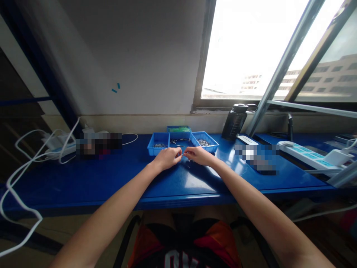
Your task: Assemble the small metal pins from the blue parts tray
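My left hand and my right hand meet over the blue table, just in front of the middle blue tray. Both hands are closed in a pinch around a tiny metal piece held between their fingertips. The left blue tray and the right blue tray hold several small metal parts. Behind them stands a tray with green contents.
A dark bottle stands at the back right by the window sill. A white power strip with a plugged adapter lies at the far right. White cables and chargers pile at the left. A metal frame bar slants across the window.
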A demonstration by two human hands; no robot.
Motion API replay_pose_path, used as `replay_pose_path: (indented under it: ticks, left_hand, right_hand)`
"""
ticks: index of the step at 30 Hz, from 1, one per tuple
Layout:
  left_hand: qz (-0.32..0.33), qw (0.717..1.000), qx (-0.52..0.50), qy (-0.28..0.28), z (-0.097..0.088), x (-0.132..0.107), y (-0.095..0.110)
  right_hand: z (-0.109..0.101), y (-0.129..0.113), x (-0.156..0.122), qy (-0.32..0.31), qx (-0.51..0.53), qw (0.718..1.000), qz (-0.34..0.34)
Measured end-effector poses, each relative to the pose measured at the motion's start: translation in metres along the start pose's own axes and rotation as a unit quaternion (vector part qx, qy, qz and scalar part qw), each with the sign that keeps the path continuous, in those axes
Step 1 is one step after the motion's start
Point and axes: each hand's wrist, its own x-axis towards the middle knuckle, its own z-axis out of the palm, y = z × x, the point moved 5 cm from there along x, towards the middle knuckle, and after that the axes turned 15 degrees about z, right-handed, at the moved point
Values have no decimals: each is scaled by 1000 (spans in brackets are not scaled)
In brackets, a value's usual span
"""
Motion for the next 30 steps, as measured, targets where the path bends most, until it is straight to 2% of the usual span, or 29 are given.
replay_pose_path:
  ticks: [8, 19, 25, 30]
  left_hand:
    - [25, 1000, 7, 1, 6, 0, -2]
    - [27, 1000, 9, -2, 7, 1, -1]
    - [25, 1000, 19, -5, 7, 2, -1]
    - [29, 999, 15, -2, 6, 1, -1]
  right_hand:
    - [1, -3, -1, 3, -7, 1000, 3]
    - [3, -7, -2, -14, 4, 1000, -1]
    - [4, -7, -3, -60, 29, 998, 7]
    - [3, -4, -3, -55, 36, 998, 9]
